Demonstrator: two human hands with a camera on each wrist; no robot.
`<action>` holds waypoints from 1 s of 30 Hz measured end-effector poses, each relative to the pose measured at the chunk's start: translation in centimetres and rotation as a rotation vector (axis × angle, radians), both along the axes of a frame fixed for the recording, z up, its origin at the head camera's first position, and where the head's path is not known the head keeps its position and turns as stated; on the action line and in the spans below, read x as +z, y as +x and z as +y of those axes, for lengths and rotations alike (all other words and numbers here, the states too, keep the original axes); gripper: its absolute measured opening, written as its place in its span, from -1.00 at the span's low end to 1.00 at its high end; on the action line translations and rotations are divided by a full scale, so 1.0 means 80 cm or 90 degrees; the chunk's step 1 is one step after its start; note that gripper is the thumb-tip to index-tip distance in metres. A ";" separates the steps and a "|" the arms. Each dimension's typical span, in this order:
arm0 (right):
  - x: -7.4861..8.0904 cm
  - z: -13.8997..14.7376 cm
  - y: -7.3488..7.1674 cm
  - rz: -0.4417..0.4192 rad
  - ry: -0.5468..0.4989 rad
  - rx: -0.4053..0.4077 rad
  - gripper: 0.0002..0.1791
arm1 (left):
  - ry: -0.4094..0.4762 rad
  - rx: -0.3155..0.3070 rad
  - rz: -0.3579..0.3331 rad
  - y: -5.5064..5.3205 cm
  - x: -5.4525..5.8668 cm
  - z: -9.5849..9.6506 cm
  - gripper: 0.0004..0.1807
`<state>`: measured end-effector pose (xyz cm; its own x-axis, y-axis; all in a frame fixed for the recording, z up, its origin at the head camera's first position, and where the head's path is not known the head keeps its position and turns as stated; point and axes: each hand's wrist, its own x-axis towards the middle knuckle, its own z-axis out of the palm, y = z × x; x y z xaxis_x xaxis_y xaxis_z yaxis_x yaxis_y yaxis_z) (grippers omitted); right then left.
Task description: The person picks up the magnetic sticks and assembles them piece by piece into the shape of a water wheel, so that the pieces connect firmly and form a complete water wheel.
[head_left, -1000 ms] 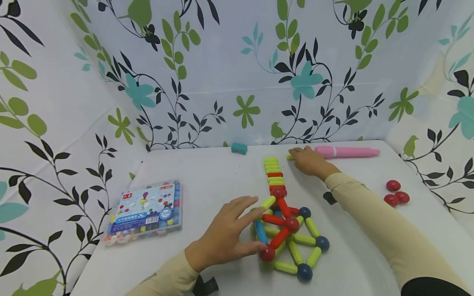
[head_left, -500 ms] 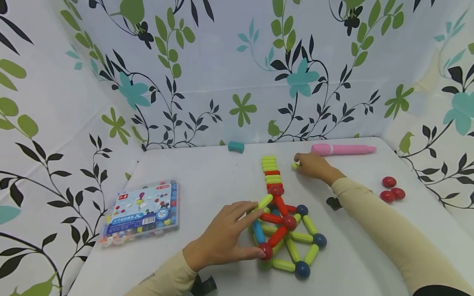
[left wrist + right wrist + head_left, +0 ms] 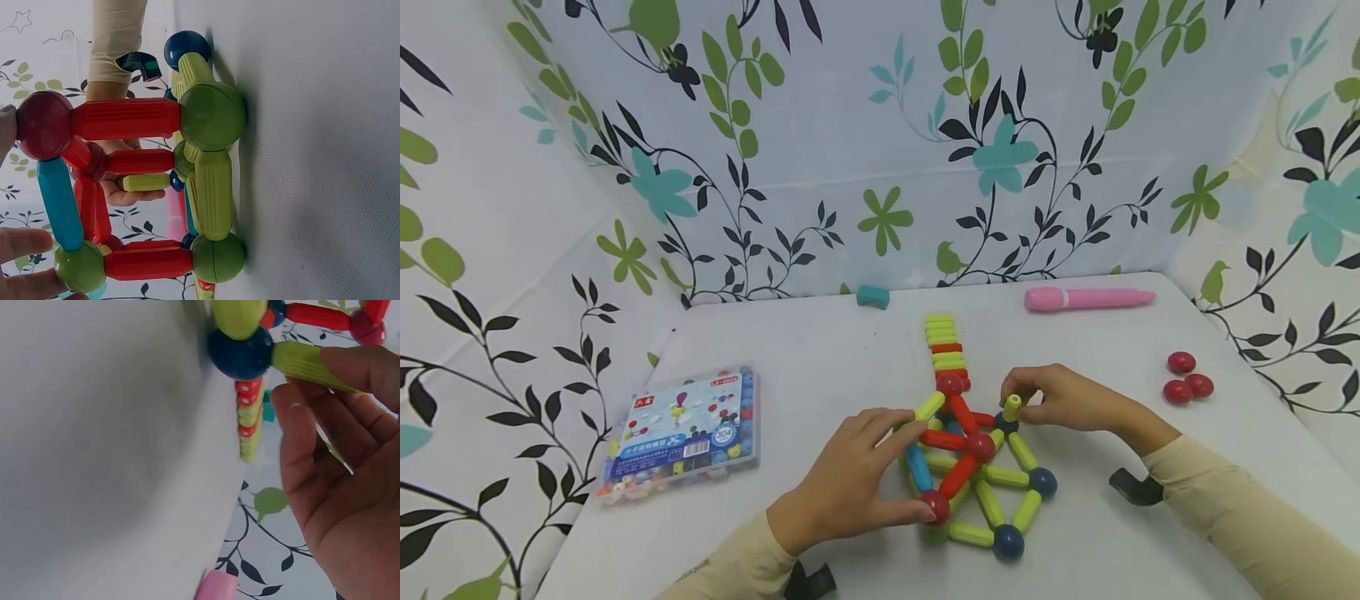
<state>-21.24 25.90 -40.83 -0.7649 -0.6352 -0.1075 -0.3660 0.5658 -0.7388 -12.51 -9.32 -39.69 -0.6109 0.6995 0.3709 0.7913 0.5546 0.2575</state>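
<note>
Of coloured rods and balls, a magnetic building-set frame (image 3: 981,450) stands on the table. My left hand (image 3: 857,479) holds its left side, with the thumb at a red ball (image 3: 45,125) and the fingers by a green ball (image 3: 80,265). My right hand (image 3: 1067,400) pinches a yellow-green magnetic rod (image 3: 312,365) between thumb and fingers. This rod stands upright on a dark blue ball (image 3: 242,355) at the back right of the frame, its lower end touching the ball. Behind the frame lies a row of loose yellow-green and red rods (image 3: 943,342).
A clear box of beads (image 3: 681,433) with a printed label lies at the left. Several red balls (image 3: 1187,379) sit at the right. A pink pen-shaped object (image 3: 1090,298) and a teal block (image 3: 872,297) lie along the back edge, before a leaf-patterned cloth (image 3: 820,150).
My right hand has brought the yellow-green rod from beside the pink object toward me, onto the back-right dark blue ball. My left hand stays on the frame. The head view has shifted slightly.
</note>
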 end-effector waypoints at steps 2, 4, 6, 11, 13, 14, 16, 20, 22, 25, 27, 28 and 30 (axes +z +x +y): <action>-0.002 0.000 0.000 0.006 0.013 0.007 -0.77 | 0.000 0.005 0.000 0.001 -0.001 -0.001 -0.04; -0.002 0.001 -0.004 0.017 0.036 0.015 -0.70 | -0.003 0.009 -0.002 0.002 -0.001 -0.001 -0.04; 0.002 0.000 -0.013 0.050 0.064 0.010 -0.65 | -0.005 0.014 -0.003 0.002 -0.001 -0.001 -0.04; 0.009 -0.025 -0.060 0.142 0.118 0.019 -0.71 | -0.008 0.021 -0.011 0.003 -0.001 -0.004 -0.05; 0.007 -0.043 -0.079 0.155 0.141 0.055 -0.79 | -0.014 0.022 -0.018 0.003 -0.001 -0.005 -0.05; 0.006 -0.052 -0.087 0.154 0.157 0.072 -0.82 | -0.017 0.022 -0.023 0.003 -0.001 -0.005 -0.06; 0.003 -0.068 -0.098 0.152 0.193 0.106 -0.86 | -0.023 0.017 -0.035 0.002 -0.001 -0.004 -0.07; -0.005 -0.087 -0.107 0.166 0.269 0.133 -0.90 | -0.022 0.002 -0.043 0.002 0.000 0.000 -0.10; -0.008 -0.092 -0.107 0.179 0.293 0.138 -0.92 | -0.021 -0.004 -0.040 0.001 0.001 0.001 -0.10; -0.014 -0.099 -0.106 0.193 0.310 0.142 -0.92 | -0.021 -0.009 -0.035 0.001 0.002 0.000 -0.09; -0.016 -0.102 -0.105 0.194 0.311 0.146 -0.92 | -0.022 -0.009 -0.035 0.001 0.003 -0.001 -0.09; -0.017 -0.104 -0.104 0.193 0.310 0.150 -0.92 | -0.022 -0.009 -0.034 0.001 0.004 -0.002 -0.09; -0.017 -0.106 -0.103 0.194 0.310 0.156 -0.90 | -0.024 -0.008 -0.033 0.001 0.004 -0.004 -0.09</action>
<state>-29.44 17.45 -42.19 -0.6450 -0.7289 -0.2294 -0.6816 0.6845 -0.2586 -12.40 -9.65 -39.35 -0.6198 0.7200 0.3122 0.7843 0.5547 0.2778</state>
